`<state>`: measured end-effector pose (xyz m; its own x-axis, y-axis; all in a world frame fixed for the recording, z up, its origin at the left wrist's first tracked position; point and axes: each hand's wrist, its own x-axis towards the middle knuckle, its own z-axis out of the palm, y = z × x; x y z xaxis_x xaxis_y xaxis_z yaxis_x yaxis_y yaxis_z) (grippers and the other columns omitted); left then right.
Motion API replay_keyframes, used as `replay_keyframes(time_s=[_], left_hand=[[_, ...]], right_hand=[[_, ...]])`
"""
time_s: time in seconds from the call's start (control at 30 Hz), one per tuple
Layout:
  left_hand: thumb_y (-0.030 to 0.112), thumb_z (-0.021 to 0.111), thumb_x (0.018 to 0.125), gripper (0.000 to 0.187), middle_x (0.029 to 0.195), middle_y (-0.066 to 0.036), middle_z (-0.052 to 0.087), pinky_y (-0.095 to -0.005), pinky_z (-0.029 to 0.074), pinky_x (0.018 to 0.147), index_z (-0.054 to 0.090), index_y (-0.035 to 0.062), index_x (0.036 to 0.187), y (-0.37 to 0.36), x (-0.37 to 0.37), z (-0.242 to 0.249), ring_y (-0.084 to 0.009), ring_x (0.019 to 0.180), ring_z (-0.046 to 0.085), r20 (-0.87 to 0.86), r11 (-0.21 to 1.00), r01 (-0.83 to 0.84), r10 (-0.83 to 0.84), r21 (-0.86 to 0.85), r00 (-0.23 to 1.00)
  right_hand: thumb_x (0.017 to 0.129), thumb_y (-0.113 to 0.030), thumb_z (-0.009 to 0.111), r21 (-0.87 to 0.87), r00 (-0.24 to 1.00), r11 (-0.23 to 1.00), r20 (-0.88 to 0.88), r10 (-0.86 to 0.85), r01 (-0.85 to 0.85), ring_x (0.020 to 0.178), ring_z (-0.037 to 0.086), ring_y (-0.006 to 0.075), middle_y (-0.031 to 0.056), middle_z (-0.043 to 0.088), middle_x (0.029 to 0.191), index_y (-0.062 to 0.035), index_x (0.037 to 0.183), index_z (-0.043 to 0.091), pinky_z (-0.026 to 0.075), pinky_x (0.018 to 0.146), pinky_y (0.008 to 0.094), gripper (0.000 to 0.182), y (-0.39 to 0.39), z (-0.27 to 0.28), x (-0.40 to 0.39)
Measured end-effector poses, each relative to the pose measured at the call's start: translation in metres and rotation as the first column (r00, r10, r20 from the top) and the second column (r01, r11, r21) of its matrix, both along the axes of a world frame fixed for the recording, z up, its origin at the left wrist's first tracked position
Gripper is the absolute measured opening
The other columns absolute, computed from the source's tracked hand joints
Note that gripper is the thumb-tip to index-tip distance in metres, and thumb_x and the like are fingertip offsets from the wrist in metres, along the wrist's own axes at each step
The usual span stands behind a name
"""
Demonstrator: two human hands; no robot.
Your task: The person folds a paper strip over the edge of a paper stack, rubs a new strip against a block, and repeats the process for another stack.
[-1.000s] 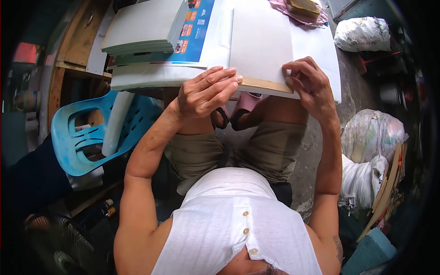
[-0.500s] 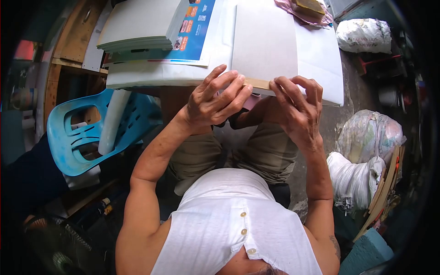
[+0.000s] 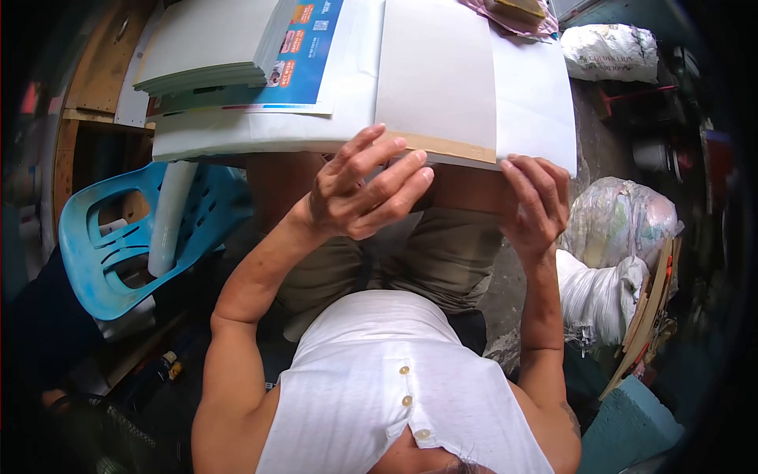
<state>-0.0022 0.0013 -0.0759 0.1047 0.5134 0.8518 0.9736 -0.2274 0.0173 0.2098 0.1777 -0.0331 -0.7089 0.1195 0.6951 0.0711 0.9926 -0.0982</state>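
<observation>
A pale grey board (image 3: 438, 75) lies on the white-covered table, reaching to its front edge. A strip of brown tape (image 3: 454, 148) runs along the board's near edge. My left hand (image 3: 359, 186) is at the tape's left part, its fingers apart and the fingertips over or touching the strip; its thumb is hidden. At the right, just past the tape's end, my right hand (image 3: 538, 197) has loosely bent fingers with the tips at the table's edge. I see nothing held in it.
A stack of pale boards (image 3: 205, 39) lies on a blue printed sheet (image 3: 316, 59) at the left. A brown block (image 3: 517, 9) sits on pink cloth at the back right. Below left stands a blue plastic chair (image 3: 79, 245) with a pale roll (image 3: 170, 225). Sacks and bags (image 3: 620, 221) line the right floor.
My right hand has slid right along the strip and past its end, exposing more brown tape. My left hand stays near the strip's left part. The whole view has shifted slightly.
</observation>
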Motion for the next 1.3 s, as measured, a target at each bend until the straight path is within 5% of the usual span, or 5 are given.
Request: replay_keyframes(time_s=[0.37,0.6,1.0,1.2,1.3], left_hand=[[0.013,0.071,0.082,0.024,0.096,-0.005,0.067,-0.0399,0.059,0.088,0.069,0.0038,0.104,0.063,0.032,-0.004,-0.0212,0.089,0.064,-0.013,0.972,0.225,-0.225,0.062,0.974],[0.021,0.071,0.083,0.012,0.093,0.007,0.062,-0.0432,0.053,0.090,0.066,0.0218,0.094,0.066,0.032,-0.001,-0.0155,0.094,0.058,-0.056,0.992,0.101,-0.097,0.070,0.994],[0.023,0.078,0.078,0.016,0.091,0.010,0.064,-0.0398,0.045,0.090,0.067,0.0212,0.089,-0.013,-0.033,0.009,-0.0146,0.090,0.055,-0.087,0.998,-0.031,0.025,-0.061,0.996],[0.022,0.076,0.080,0.030,0.105,0.001,0.067,-0.0413,0.050,0.093,0.067,0.0173,0.108,-0.028,-0.047,0.011,-0.0195,0.092,0.061,0.021,0.998,-0.004,0.006,-0.063,1.000],[0.022,0.067,0.090,0.026,0.111,-0.008,0.068,-0.0417,0.055,0.092,0.067,0.0092,0.113,-0.008,-0.030,0.008,-0.0256,0.103,0.067,-0.050,0.998,0.056,-0.057,-0.021,0.997]], right_hand=[[0.064,0.001,0.078,-0.188,0.987,0.974,-0.129,0.100,-0.123,0.085,0.069,0.0293,0.0114,0.072,0.095,-0.0001,0.094,0.073,0.058,0.074,0.0365,0.030,-0.001,-0.013,-0.021],[0.065,0.007,0.079,-0.271,0.990,0.956,-0.114,0.088,-0.117,0.086,0.069,0.0279,0.0116,0.073,0.095,-0.0001,0.094,0.072,0.056,0.075,0.0351,0.031,-0.001,-0.010,-0.021],[0.068,0.013,0.077,-0.266,0.988,0.957,-0.130,0.081,-0.113,0.086,0.069,0.0269,0.0105,0.073,0.095,-0.0020,0.094,0.072,0.056,0.074,0.0346,0.030,-0.002,-0.013,-0.022],[0.074,0.002,0.074,-0.132,0.998,0.990,-0.031,0.054,-0.058,0.091,0.066,0.0313,0.0103,0.071,0.099,-0.0033,0.101,0.074,0.053,0.081,0.0427,0.028,-0.012,0.001,-0.024],[0.103,-0.034,0.052,0.062,0.994,0.994,0.067,0.086,-0.090,0.102,0.065,0.0365,0.0144,0.071,0.110,-0.0013,0.114,0.074,0.050,0.093,0.0507,0.041,-0.013,-0.009,-0.028]])
